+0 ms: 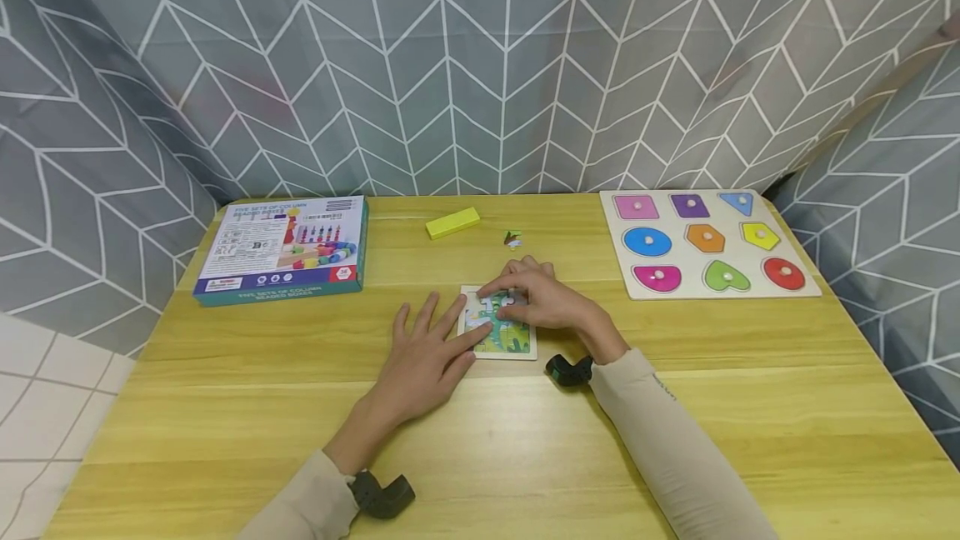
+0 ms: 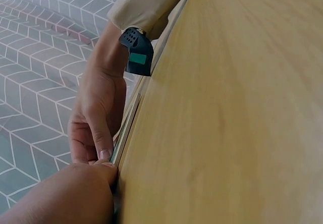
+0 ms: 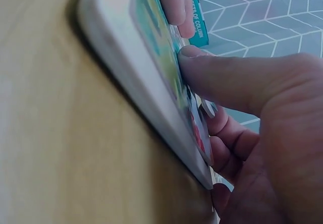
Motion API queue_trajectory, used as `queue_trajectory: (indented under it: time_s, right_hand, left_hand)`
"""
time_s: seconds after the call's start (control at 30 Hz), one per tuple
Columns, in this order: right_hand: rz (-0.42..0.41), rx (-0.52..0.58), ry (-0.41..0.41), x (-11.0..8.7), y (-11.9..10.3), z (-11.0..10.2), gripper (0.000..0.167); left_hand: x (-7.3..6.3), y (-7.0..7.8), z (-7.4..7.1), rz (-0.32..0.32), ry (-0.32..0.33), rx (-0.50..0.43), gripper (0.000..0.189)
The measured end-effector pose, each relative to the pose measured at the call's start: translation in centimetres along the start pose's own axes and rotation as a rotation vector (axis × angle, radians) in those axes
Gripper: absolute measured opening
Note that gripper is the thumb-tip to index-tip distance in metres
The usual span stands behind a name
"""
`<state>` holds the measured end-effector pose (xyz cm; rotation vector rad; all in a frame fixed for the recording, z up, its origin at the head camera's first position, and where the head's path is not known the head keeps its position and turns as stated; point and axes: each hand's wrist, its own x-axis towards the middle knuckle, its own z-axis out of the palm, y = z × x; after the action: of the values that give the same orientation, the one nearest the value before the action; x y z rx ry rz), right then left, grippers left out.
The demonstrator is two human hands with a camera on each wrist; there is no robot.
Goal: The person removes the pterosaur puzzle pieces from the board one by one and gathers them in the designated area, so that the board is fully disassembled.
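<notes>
Has the right hand point(image 1: 546, 300) bent over the far right part of the framed jigsaw puzzle point(image 1: 513, 343), with thumb and index finger down at the picture and the other fingers curled toward the far edge. Cannot tell whether pinching a piece or only pressing; in the right-wrist view, can make out a pale lifted edge point(image 3: 208, 108), perhaps of a piece not yet flush, near the curled fingers. Has the left hand point(image 1: 423, 363) spread at the near left, with the index finger laid across the green-toned picture and the middle fingertip at the left edge, apparently for steadying. Seems to be at the stage of fitting a piece into the far right, with much of the visible picture already filled in. Calls next for squaring that piece with its neighbours and pressing it flat without nudging them. Would then likely call for reaching just past the curled fingers to the loose jigsaw piece point(image 1: 513, 238) on the wooden table point(image 1: 480, 457). Farther out, can see a yellow block point(image 1: 453, 223) left of that piece, the beaded-column toy box point(image 1: 281, 252) at far left, a knobbed shape board point(image 1: 692, 277) at far right, and a grey chevron curtain point(image 1: 450, 65) behind.
</notes>
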<state>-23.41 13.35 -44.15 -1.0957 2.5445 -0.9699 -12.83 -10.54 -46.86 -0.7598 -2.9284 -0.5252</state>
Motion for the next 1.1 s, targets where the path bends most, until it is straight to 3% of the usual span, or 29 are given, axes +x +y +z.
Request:
queue_trajectory:
  time_s: [0.63,0.9,1.1]
  right_hand:
    - [0.016,0.037,0.023,0.2,0.4,0.2,0.033]
    - [0.007,0.010,0.094,0.2,0.7,0.5,0.039]
    - [0.028,0.075,0.143,0.3,1.3,0.7,0.034]
  left_hand:
    - [0.1,0.0,0.0,-0.004,-0.005,0.005,0.044]
    - [0.0,0.0,0.0,-0.001,0.001,0.001,0.044]
    - [0.0,0.0,0.0,0.008,0.011,0.009,0.045]
